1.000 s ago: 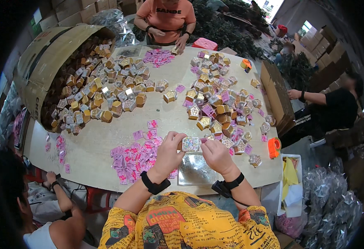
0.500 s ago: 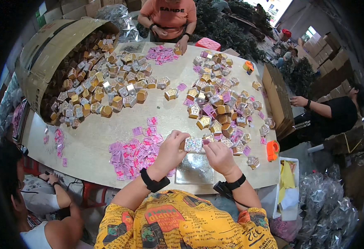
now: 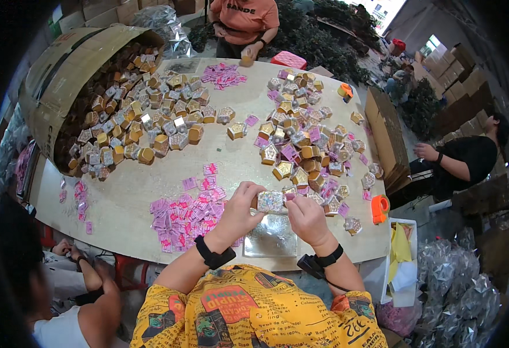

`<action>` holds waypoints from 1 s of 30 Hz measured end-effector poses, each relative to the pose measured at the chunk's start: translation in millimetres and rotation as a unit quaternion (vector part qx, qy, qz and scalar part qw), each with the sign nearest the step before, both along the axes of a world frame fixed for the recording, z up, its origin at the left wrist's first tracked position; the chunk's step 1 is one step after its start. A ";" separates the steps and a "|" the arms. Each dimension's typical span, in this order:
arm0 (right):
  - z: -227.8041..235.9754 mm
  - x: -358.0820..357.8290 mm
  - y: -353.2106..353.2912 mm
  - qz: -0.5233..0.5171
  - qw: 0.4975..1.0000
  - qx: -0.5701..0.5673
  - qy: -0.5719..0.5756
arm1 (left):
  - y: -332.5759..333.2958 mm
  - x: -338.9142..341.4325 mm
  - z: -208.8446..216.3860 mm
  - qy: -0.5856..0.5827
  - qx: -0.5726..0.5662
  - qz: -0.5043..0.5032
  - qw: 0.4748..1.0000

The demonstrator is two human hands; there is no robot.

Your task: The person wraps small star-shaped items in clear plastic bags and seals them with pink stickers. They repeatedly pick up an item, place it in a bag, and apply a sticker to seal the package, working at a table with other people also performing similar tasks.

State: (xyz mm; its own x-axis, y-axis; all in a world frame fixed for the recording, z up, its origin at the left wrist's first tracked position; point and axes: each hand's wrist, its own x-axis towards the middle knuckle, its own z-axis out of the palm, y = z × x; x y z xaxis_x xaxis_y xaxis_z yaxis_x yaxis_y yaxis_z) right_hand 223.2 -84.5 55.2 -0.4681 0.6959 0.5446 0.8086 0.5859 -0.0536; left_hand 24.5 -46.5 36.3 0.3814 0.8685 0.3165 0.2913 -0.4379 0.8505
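Observation:
In front of me, my left hand (image 3: 240,211) is closed on the left end of a glittery silver and gold ornament (image 3: 270,201). My right hand (image 3: 308,220) pinches a small pink tag (image 3: 290,197) against the ornament's right end. Exactly how the tag meets the ornament is hidden by my fingers. Just below both hands, a shiny silver square (image 3: 270,236) lies at the table edge. A heap of pink printed tags (image 3: 185,217) is left of my left wrist. Beyond my right hand spreads a pile of gold and silver faceted ornaments (image 3: 301,165), mixed with pink tags.
A large cardboard carton (image 3: 63,87) lies tipped at the far left, spilling ornaments over the table (image 3: 132,203). Orange tape dispensers (image 3: 380,209) sit along the right side. Co-workers are across the table, at lower left and at right. A white foam box (image 3: 404,272) stands at lower right.
My hands keep nearly the same place and hold on the ornament and tag. Across the table, the co-worker's hand with an ornament has shifted slightly. The person at right has lowered a hand.

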 end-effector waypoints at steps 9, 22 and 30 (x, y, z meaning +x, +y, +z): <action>4.6 -2.6 -1.4 -0.004 1.000 -0.002 -0.019 | -2.3 2.0 -5.8 -0.008 -0.018 0.005 1.000; -2.0 1.9 0.9 0.008 0.999 0.006 -0.031 | -7.1 5.1 4.5 0.009 -0.032 0.023 0.999; -2.7 4.5 -1.9 0.003 0.999 0.014 -0.041 | -6.3 6.7 -1.9 0.015 0.002 0.029 0.999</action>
